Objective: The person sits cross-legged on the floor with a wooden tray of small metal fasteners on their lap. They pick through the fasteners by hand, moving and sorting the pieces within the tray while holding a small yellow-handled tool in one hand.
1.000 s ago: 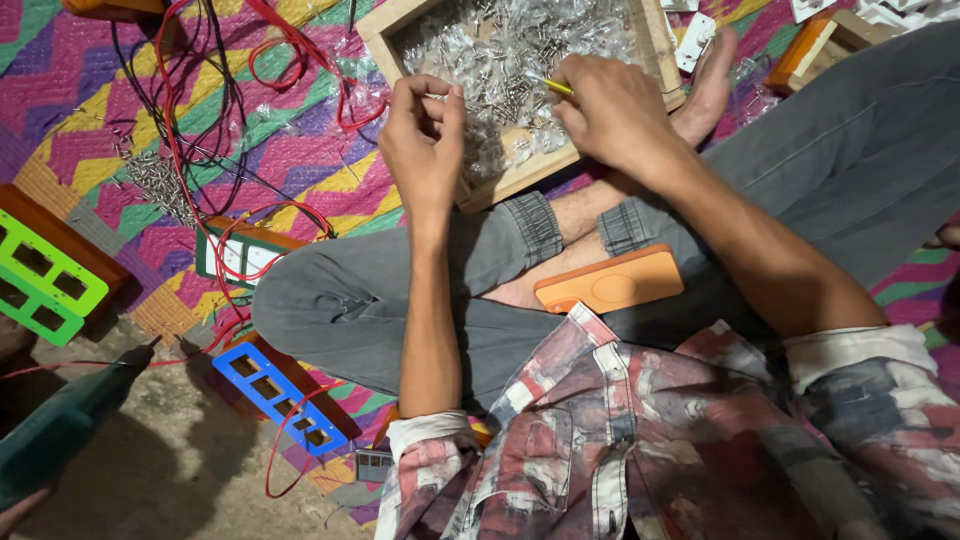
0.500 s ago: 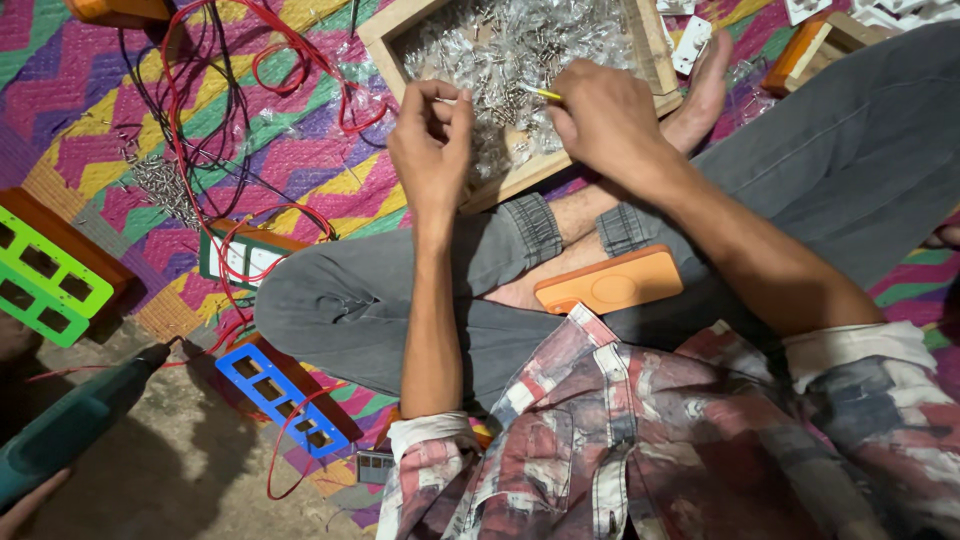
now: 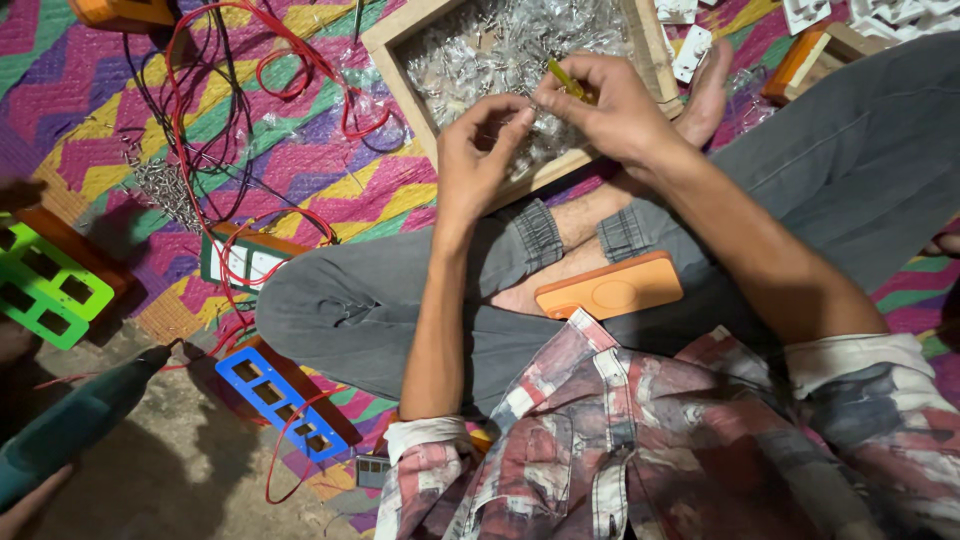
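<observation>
I sit cross-legged with both hands over a wooden tray [image 3: 392, 62] full of small silvery parts. My right hand [image 3: 612, 112] grips a thin yellow-handled tool [image 3: 562, 80], whose tip points toward my left hand. My left hand [image 3: 473, 152] has its fingers curled and pinched together right beside the right fingertips. Whether a small part sits between the fingers is hidden. Both hands hover above the tray's near edge, over my grey trouser legs.
An orange flat case [image 3: 610, 288] rests on my ankle. Red and black wires [image 3: 262, 62] loop over the colourful mat. A blue frame [image 3: 280, 400], a green frame [image 3: 45, 290], a screw pile [image 3: 165, 188], white switch parts [image 3: 690, 48] and a teal tool [image 3: 72, 425] lie around.
My left hand has moved right until its fingertips meet those of the right hand. The right hand with the yellow tool has stayed over the tray.
</observation>
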`<action>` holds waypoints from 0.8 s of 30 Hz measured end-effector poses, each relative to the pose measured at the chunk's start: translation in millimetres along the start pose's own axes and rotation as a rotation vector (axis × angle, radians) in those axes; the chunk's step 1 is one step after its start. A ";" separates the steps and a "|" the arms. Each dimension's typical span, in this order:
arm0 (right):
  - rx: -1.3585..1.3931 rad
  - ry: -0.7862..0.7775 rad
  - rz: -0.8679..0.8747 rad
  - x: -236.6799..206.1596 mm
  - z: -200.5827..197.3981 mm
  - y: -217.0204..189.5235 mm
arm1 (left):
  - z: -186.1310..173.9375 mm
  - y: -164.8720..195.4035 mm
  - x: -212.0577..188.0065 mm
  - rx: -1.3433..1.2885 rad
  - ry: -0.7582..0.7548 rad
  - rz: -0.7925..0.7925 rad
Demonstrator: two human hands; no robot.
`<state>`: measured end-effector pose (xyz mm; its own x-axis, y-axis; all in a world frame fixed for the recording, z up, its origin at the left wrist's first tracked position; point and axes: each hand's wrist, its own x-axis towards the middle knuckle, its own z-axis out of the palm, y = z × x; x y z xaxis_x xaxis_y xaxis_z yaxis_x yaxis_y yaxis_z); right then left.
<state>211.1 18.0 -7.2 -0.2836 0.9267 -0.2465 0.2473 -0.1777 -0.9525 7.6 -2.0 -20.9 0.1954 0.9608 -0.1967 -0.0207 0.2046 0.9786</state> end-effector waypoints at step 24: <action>-0.102 0.040 -0.079 -5.2 9.2 -14.6 | 2.7 -10.3 -2.0 -0.198 0.040 -0.090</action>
<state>200.5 12.7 6.3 -0.2690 0.9494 -0.1620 0.3189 -0.0709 -0.9451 10.0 -6.6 -30.4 0.1666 0.9428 -0.2887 -0.1978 0.3188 0.9269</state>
